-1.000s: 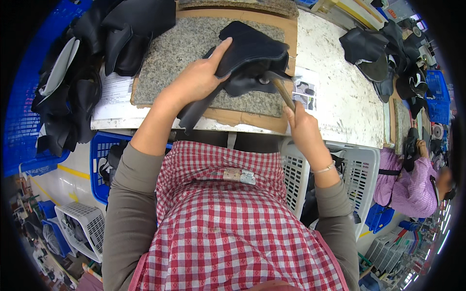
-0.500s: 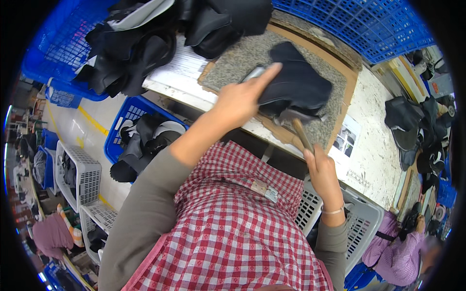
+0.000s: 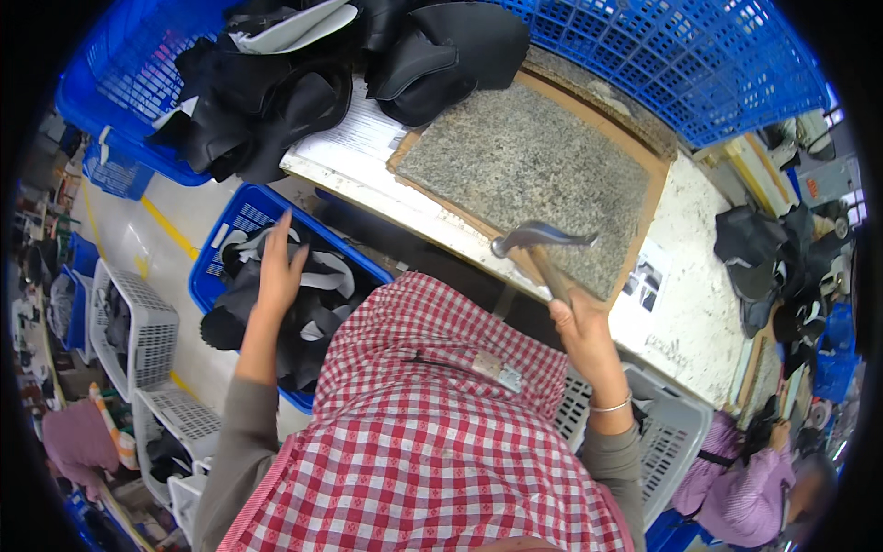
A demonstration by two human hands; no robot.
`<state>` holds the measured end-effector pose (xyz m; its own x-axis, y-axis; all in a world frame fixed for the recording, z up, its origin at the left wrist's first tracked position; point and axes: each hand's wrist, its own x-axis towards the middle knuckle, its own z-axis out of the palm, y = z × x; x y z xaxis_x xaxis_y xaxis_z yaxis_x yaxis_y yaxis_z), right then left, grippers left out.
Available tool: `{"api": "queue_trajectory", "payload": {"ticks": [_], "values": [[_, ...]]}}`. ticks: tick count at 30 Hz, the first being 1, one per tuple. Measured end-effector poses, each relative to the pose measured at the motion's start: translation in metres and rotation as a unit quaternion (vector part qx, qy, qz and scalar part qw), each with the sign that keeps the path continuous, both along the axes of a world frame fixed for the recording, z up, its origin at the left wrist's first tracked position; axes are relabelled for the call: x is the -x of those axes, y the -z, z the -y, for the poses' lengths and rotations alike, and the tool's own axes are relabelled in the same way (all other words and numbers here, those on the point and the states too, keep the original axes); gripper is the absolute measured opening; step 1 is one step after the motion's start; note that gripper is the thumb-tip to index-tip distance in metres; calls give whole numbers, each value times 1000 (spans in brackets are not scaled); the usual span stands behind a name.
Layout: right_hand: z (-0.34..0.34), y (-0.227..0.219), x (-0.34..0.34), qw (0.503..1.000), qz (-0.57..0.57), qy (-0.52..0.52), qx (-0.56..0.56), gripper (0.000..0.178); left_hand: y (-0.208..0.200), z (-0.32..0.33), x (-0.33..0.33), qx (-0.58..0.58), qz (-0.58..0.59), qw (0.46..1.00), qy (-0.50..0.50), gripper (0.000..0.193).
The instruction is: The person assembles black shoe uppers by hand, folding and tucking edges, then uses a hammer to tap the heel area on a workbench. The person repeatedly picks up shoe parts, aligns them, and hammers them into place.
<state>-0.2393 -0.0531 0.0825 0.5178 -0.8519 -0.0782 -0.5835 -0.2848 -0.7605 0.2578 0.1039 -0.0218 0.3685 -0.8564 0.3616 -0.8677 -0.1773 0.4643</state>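
Observation:
My right hand (image 3: pixel 589 339) grips the wooden handle of a hammer (image 3: pixel 541 235). The metal head has one round face and one long curved end, and it hangs over the near edge of a speckled grey stone slab (image 3: pixel 529 152). To the left, my left hand (image 3: pixel 279 271) is above a blue basket (image 3: pixel 208 267) on the floor side of the table, fingers stretched and slightly smeared. Black and white shoe-upper pieces (image 3: pixel 317 317) fill that basket. Nothing shows in the left hand.
A heap of black shoe uppers (image 3: pixel 303 101) lies at the table's far left, beside a blue crate (image 3: pixel 124 92). Another large blue crate (image 3: pixel 681 64) stands behind the slab. A printed sheet (image 3: pixel 648 276) and more black pieces (image 3: pixel 759 258) are to the right. A co-worker (image 3: pixel 736 488) sits lower right.
The black shoe upper has gone from the slab. My left hand has moved from it left to the basket and opened. The hammer has lifted a little off the slab.

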Motion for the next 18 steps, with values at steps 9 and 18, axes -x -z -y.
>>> {"api": "queue_trajectory", "payload": {"ticks": [9,18], "values": [[-9,16,14,999,-7,44,-17,41,-116,325,18,58,112,990,70,70],[27,-12,32,991,-61,91,75,27,-194,344,167,208,371,848,316,50]]}}
